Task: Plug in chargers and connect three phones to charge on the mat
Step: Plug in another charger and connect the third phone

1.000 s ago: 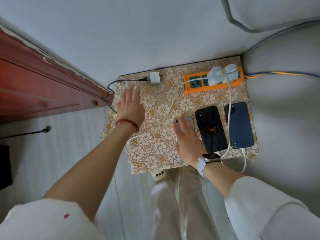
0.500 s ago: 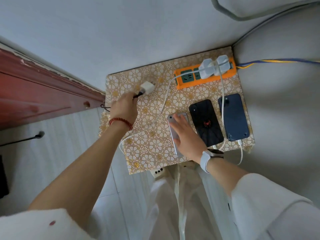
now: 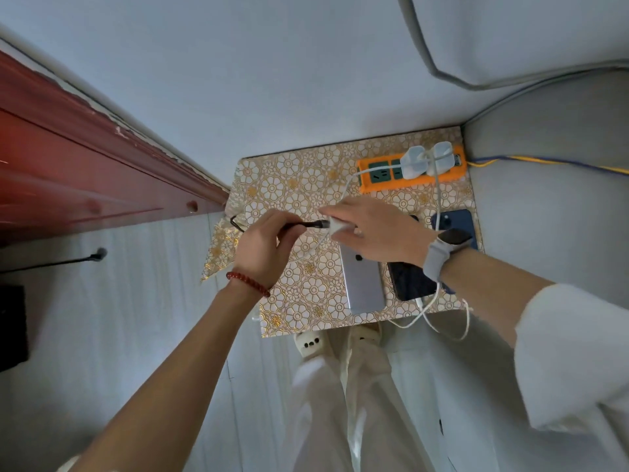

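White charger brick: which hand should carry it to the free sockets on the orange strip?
Right, probably. The right hand already grips the white charger brick and lies nearer the orange power strip. The left hand only pinches the black cable.

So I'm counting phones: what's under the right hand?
The right hand grips a white charger. Below it lie the tops of the silver phone and black phone; the covered parts cannot be seen.
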`<state>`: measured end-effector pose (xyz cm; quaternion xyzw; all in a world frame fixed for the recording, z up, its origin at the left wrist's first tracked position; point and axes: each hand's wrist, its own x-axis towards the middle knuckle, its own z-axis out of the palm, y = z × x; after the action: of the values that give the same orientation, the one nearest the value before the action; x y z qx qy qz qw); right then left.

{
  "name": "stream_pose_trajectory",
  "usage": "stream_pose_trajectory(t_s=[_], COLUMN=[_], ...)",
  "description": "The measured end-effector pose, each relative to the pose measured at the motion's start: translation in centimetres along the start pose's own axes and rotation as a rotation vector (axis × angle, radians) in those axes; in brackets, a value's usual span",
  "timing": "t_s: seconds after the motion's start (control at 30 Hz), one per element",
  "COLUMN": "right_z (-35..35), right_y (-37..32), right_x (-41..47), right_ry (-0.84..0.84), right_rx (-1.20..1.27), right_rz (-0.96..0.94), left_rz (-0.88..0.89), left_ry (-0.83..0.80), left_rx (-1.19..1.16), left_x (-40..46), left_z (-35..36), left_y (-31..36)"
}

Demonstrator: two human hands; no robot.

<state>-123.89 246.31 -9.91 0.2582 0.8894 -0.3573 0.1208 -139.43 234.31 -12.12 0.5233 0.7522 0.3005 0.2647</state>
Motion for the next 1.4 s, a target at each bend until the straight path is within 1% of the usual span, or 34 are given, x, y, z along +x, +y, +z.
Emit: stream_pose_trajectory(t_s=[0.07, 0.13, 0.2, 0.3, 0.37, 0.47, 0.57, 0.6, 0.63, 0.7, 0.73, 0.8, 0.87, 0.9, 0.97, 1.13, 1.23, 1.4], right_z=[-1.5, -2.9, -4.2, -5.2, -4.6, -2.7, -2.0, -2.1, -2.3, -2.6, -2.6, -2.5, -2.4, -2.4, -2.4, -2.6, -2.6, -2.5], right_y=[0.5, 1.2, 2.2, 3.9, 4.6, 5.6, 7.0, 7.5, 7.9, 8.2, 8.4, 8.7, 8.5, 8.3, 7.9, 7.7, 8.1, 8.9], right_x=[0.2, 0.4, 0.8, 1.4, 1.1, -0.6, -2.3, -2.7, -2.9, -3.2, -3.2, -2.9, -2.3, -1.9, -0.8, 1.9, 2.3, 2.2], right_ry=[0.103, 0.189, 0.224, 0.225, 0.154, -0.031, -0.227, -0.255, -0.247, -0.146, -0.077, 0.051, 0.130, 0.159, 0.190, 0.142, 0.211, 0.295], right_rx=[-0.156, -0.278, -0.334, -0.334, -0.295, -0.306, -0.331, -0.301, -0.252, -0.201, -0.226, -0.365, -0.481, -0.490, -0.446, -0.309, -0.233, -0.150], right_rz=[-0.078, -0.109, -0.064, 0.091, 0.135, 0.115, 0.126, 0.155, 0.185, 0.205, 0.183, 0.102, 0.043, 0.030, 0.039, 0.073, 0.141, 0.176], left_rz=[-0.020, -0.021, -0.040, -0.107, -0.162, -0.205, -0.198, -0.198, -0.198, -0.210, -0.223, -0.239, -0.236, -0.232, -0.223, -0.169, -0.127, -0.116], left_ry=[0.008, 0.031, 0.069, 0.088, 0.105, 0.122, 0.026, -0.005, -0.021, -0.021, -0.009, 0.027, 0.063, 0.081, 0.107, 0.109, 0.100, 0.128], left_rx=[-0.022, -0.028, -0.029, 0.001, 0.022, 0.051, 0.103, 0.112, 0.113, 0.103, 0.096, 0.086, 0.084, 0.087, 0.096, 0.119, 0.138, 0.133], left_x=[0.4, 0.8, 1.2, 1.7, 1.8, 1.8, 1.8, 1.9, 2.1, 2.7, 3.0, 3.7, 4.2, 4.5, 4.7, 4.9, 5.5, 6.9], left_z=[0.0, 0.2, 0.4, 0.7, 0.9, 1.1, 2.1, 2.6, 3.2, 4.3, 4.7, 5.2, 5.3, 5.2, 4.8, 3.9, 4.0, 4.5], left_y=[0.5, 1.0, 1.2, 0.8, 0.4, 0.2, 0.5, 0.8, 1.1, 1.7, 1.9, 2.1, 2.1, 2.1, 1.8, 1.9, 2.6, 3.6])
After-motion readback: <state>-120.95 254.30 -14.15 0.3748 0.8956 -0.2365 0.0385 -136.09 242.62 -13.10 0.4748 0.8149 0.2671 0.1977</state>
